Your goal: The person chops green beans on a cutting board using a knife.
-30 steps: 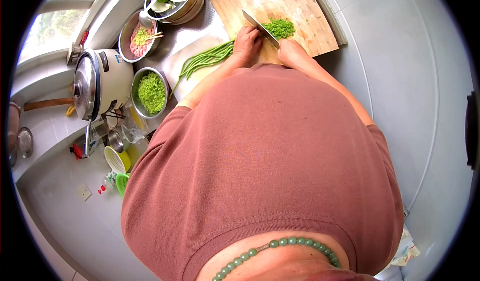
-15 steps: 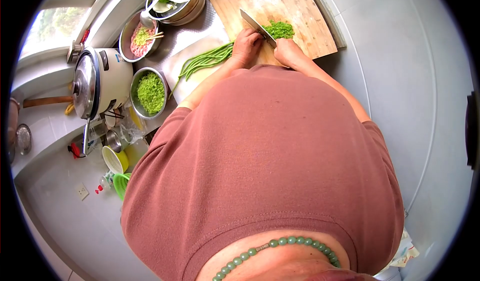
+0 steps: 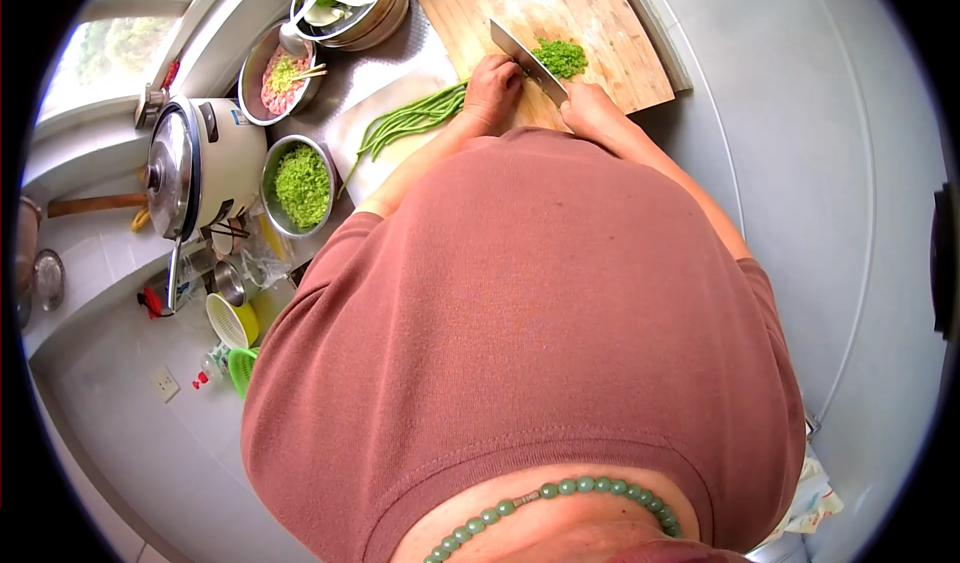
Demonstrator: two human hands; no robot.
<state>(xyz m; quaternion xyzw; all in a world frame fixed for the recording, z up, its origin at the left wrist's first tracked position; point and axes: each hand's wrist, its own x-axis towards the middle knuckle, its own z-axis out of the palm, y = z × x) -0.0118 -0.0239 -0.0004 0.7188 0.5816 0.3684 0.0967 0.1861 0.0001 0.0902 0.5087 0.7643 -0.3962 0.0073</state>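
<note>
"Looking at the chopping board [image 3: 620, 68], what has changed since half a second ago?"

"The right hand [image 3: 590, 108] and the knife [image 3: 528, 63] have shifted slightly toward the chopped greens [image 3: 562, 58]. The left hand [image 3: 495, 85] looks unmoved."

"How are the hands?"

"The right is closed around the knife's handle. The left has its fingers curled down on the long beans [image 3: 415, 120], just beside the blade; the beans trail off the board past the wrist."

"And the containers?"

"Biggest is the cooker [image 3: 225, 163], lid on, so I cannot tell what it holds. Near the board, the top bowl [image 3: 376, 21] holds a smaller dish [image 3: 322, 15] with something green, plus white spoons. The meat bowl [image 3: 250, 88] has pink meat under pale green bits, with chopsticks [image 3: 312, 73] leaning in it. The greens bowl [image 3: 268, 188], beside the cooker, is well filled with green shreds [image 3: 302, 185]."
</note>
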